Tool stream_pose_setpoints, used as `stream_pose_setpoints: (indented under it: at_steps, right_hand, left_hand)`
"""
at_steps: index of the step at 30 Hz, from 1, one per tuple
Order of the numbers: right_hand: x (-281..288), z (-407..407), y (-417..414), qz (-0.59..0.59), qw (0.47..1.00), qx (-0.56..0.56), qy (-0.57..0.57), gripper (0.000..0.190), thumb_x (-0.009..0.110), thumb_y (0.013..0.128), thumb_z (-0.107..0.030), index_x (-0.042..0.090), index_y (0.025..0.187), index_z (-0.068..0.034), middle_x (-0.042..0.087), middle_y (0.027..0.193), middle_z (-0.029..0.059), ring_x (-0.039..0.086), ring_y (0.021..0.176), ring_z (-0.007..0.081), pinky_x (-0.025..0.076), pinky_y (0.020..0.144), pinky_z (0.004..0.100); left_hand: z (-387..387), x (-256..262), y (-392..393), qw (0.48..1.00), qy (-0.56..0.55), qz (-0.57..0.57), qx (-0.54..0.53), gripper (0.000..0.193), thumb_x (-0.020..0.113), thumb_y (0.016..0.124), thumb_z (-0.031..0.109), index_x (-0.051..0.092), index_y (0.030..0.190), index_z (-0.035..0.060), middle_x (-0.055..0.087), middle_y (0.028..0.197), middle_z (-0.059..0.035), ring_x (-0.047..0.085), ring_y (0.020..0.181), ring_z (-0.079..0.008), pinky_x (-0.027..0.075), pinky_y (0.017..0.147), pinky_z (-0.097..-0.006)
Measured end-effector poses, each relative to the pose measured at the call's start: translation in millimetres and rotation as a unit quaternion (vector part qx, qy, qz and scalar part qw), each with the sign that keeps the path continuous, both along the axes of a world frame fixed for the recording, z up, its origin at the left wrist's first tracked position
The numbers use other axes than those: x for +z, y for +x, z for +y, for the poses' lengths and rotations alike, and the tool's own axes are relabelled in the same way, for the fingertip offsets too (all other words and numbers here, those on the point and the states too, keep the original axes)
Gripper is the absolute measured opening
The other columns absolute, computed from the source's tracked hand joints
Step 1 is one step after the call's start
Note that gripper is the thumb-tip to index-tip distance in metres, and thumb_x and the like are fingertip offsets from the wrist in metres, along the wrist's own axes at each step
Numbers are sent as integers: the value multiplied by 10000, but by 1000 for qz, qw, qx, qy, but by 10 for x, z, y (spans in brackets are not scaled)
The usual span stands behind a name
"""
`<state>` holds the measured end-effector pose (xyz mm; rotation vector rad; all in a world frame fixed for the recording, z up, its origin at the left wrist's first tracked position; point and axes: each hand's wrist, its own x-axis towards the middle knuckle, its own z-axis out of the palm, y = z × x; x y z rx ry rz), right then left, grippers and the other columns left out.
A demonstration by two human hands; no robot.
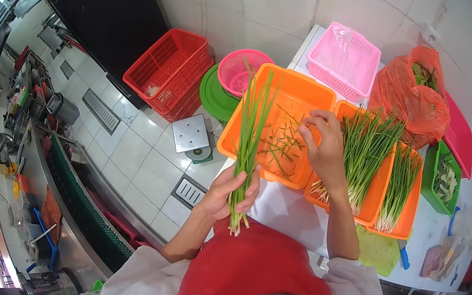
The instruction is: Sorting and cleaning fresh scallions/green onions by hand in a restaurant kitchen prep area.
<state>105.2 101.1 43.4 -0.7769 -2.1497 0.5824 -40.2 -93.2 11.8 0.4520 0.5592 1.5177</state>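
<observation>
A bunch of green onions [251,127] stands upright in my left hand [227,191], whose fingers wrap its lower stalks, with the white root ends poking out below. My right hand [324,148] is raised over the right side of an orange tray [306,82], fingers curled apart and nothing visible between them. Cut green scraps [284,145] lie scattered on that tray's bottom. Just right of it, a second orange tray holds a large pile of green onions [366,152]. A smaller pile of green onions [400,188] fills a third orange tray [405,230].
At the table's back sit a pink basket [343,58] and a red plastic bag [396,88] of leafy greens. A green basket [442,176] stands right. A knife [404,257] lies by a green cutting board [377,253]. Red crates [167,70] and a scale [192,134] are left.
</observation>
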Motion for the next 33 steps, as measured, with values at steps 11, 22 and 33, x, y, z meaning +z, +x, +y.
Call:
stream_pose_setpoints:
  at_steps: [11,22,33]
  right_hand:
    - [-242,-753,78,294,908,50,-295,247,601,951,-99,595,1180,-8,575,1131,126,588,989,175,475,821,289]
    - [97,-779,-47,46,999,0,-9,259,734,772,-88,700,1028,-109,520,1216,91,465,1161,292,353,956,430]
    - [24,-732,-91,-8,999,-22,34,152,700,755,-48,628,882,-91,533,1131,78,478,1105,299,336,904,434]
  left_hand:
    - [286,150,71,999,-8,-39,6,621,419,981,312,271,1503,9,554,1278,-237,622,1091,-383,497,966,-454]
    - [268,143,204,991,-115,-66,6,446,336,999,367,485,1294,67,516,757,-75,497,717,-178,405,665,-319]
    - [282,74,208,996,-80,-38,5,370,345,995,348,494,1155,50,468,710,-51,426,613,-141,371,608,-274]
